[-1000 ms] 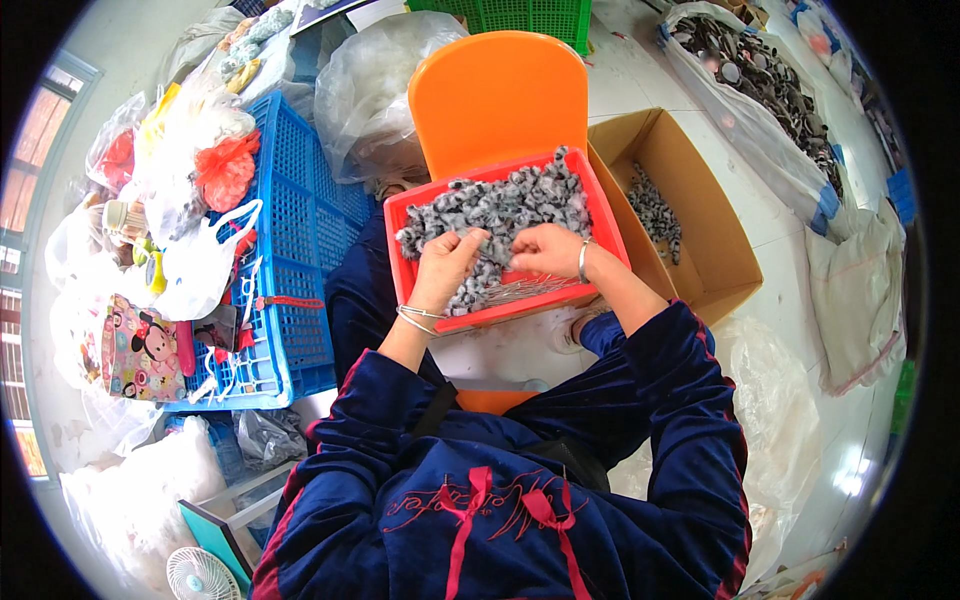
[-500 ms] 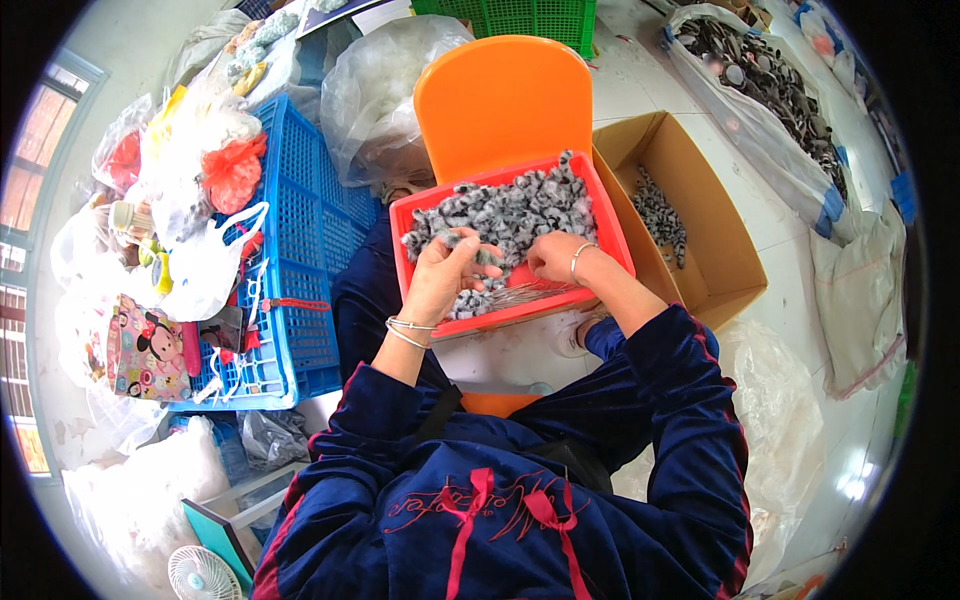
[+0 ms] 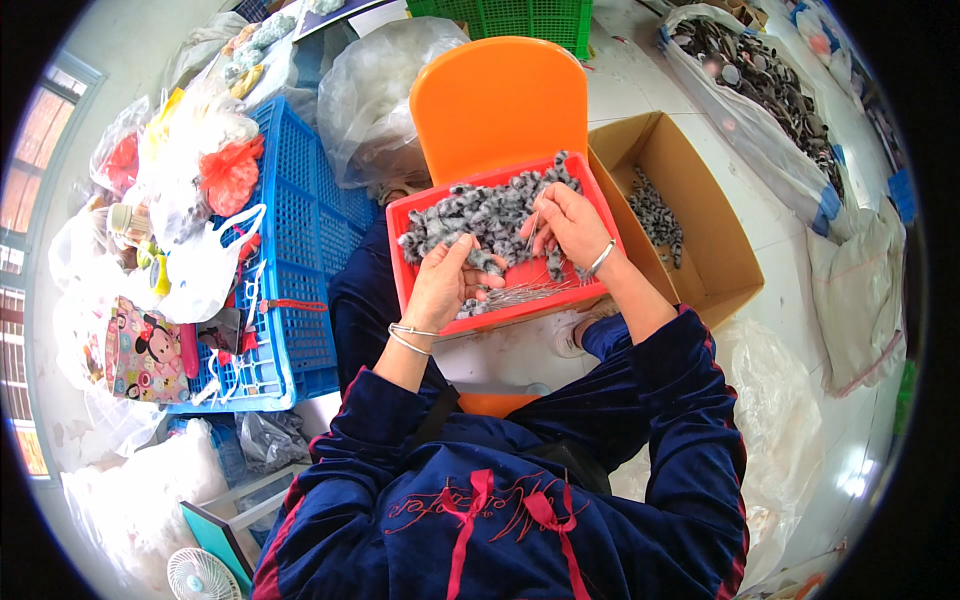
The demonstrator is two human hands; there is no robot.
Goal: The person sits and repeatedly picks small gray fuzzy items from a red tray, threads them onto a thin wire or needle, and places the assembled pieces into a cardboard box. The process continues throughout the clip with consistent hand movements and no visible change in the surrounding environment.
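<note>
A red plastic tray [image 3: 612, 212] rests in front of the orange chair back. Grey-and-black striped fuzzy pieces [image 3: 470, 215] are heaped in it, and a bundle of thin metal wires [image 3: 520, 295] lies along its near side. Over the tray's left part, my left hand [image 3: 445, 285] is closed on a small grey fuzzy piece [image 3: 484, 262] between thumb and fingers. My right hand [image 3: 572, 228] is pinched above the tray's right half, with what looks like a thin wire at its fingertips. The wire's far end is hard to make out.
An orange chair [image 3: 500, 100] stands behind the tray. To the right, an open cardboard box [image 3: 715, 235] holds more fuzzy pieces. Blue crates [image 3: 300, 345] piled with plastic bags are on the left. A green crate [image 3: 500, 20] is at the back; a sack of dark pieces [image 3: 770, 100] lies far right.
My right hand has risen from the wires, away from me, and turned so its fingertips point left. My left hand keeps the fuzzy piece in nearly the same place.
</note>
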